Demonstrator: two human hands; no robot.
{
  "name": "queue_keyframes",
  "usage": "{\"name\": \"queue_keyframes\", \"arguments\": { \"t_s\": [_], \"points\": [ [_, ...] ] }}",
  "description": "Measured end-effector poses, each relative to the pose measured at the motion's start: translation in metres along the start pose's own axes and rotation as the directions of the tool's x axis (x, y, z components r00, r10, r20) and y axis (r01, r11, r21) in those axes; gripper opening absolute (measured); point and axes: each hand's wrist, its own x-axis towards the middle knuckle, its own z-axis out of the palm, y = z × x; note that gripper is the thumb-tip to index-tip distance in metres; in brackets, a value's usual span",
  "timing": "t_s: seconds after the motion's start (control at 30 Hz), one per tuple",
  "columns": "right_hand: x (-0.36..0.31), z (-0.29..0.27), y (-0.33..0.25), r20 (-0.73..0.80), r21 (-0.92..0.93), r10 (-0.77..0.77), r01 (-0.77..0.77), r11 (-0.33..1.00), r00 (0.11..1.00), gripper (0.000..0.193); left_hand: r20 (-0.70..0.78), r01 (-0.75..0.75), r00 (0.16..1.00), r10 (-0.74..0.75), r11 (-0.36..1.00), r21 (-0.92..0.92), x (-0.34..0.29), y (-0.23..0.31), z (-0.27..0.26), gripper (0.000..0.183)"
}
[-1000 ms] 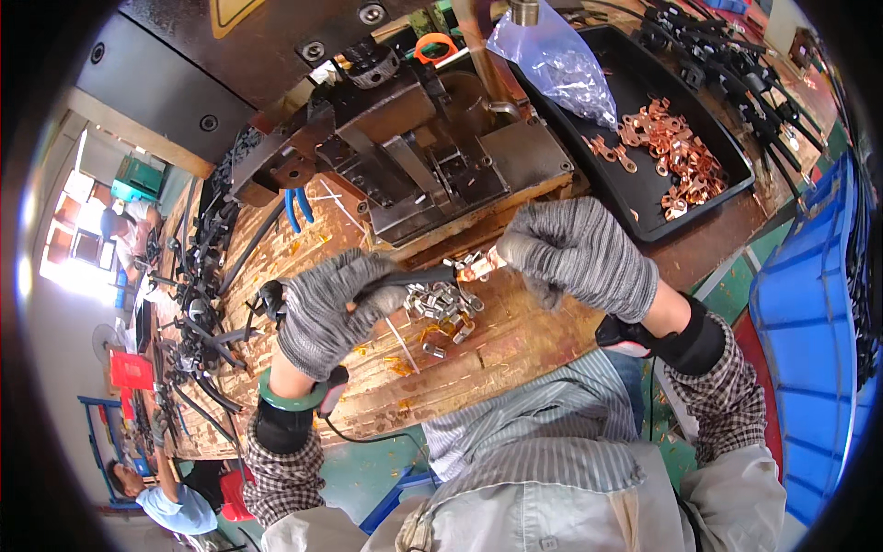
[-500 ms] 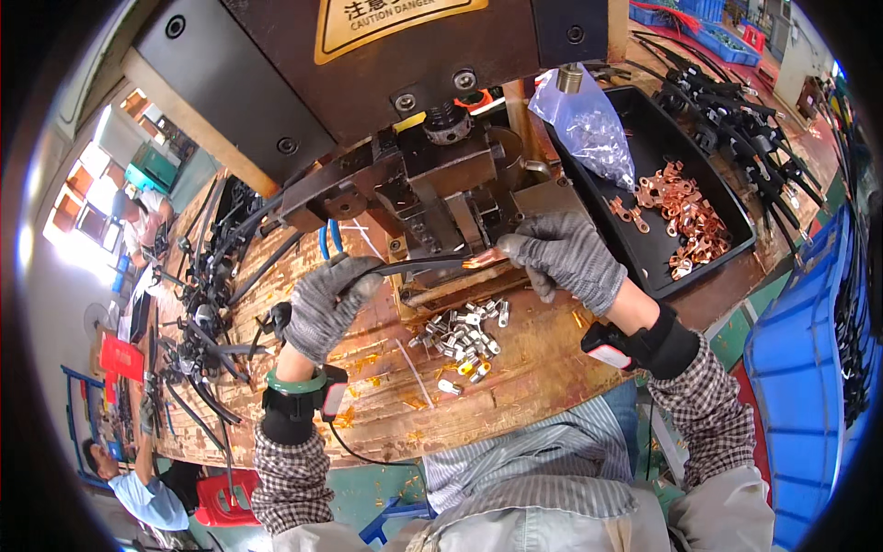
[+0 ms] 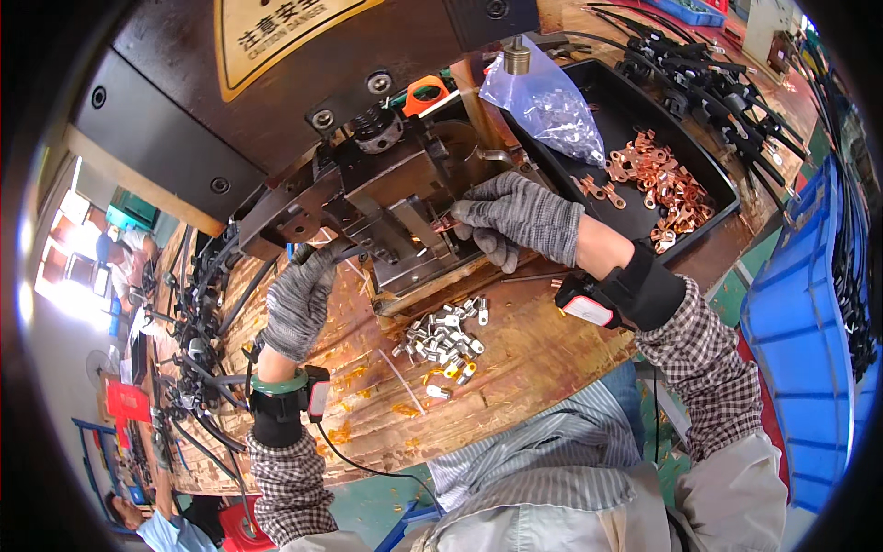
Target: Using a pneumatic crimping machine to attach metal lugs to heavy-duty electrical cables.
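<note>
Both my hands wear grey knit gloves. My left hand (image 3: 303,299) is closed round a black cable (image 3: 344,254) at the left side of the press's tooling. From there the cable runs in toward the metal die (image 3: 414,223), which hides part of it. At the die's right side my right hand (image 3: 522,219) pinches a copper cable lug (image 3: 445,224), of which only a small piece shows by the fingertips. Just in front of the die, silver cable lugs (image 3: 446,336) lie in a loose heap on the wooden table (image 3: 515,363).
The dark press (image 3: 276,101) stands over the die. To its right, a black tray (image 3: 727,221) holds copper lugs (image 3: 676,189) and a plastic bag (image 3: 552,106) of small parts. Black cables (image 3: 198,313) lie along the left. A blue crate (image 3: 796,340) stands at right; two people are at left.
Both hands have moved forward with the cable and copper lug, from in front of the press up to the die. The view has also turned and shifted.
</note>
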Motion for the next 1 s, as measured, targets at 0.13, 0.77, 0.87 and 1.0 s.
{"name": "queue_keyframes", "arguments": {
  "t_s": [0.13,0.77,0.87,1.0],
  "points": [
    [-0.001,0.004,0.002,0.025,-0.022,-0.020,0.020,1.000,0.999,0.029,0.038,-0.008,0.999,0.005,0.997,0.081,0.002,-0.005,-0.007,0.022],
    [-0.056,-0.024,0.007,-0.101,-0.144,-0.096,0.081,0.986,0.990,0.032,0.069,-0.113,0.992,0.102,0.978,0.175,0.006,-0.014,-0.004,0.020],
    [-0.071,-0.032,0.014,-0.128,-0.093,-0.098,0.086,0.992,0.987,0.033,0.035,-0.106,0.994,0.104,0.991,0.082,0.008,-0.009,-0.005,0.022],
    [-0.086,-0.035,0.019,-0.142,-0.094,-0.140,0.128,0.987,0.980,0.031,0.019,-0.103,0.995,0.102,0.992,0.072,0.008,-0.004,-0.002,0.024]
  ]
}}
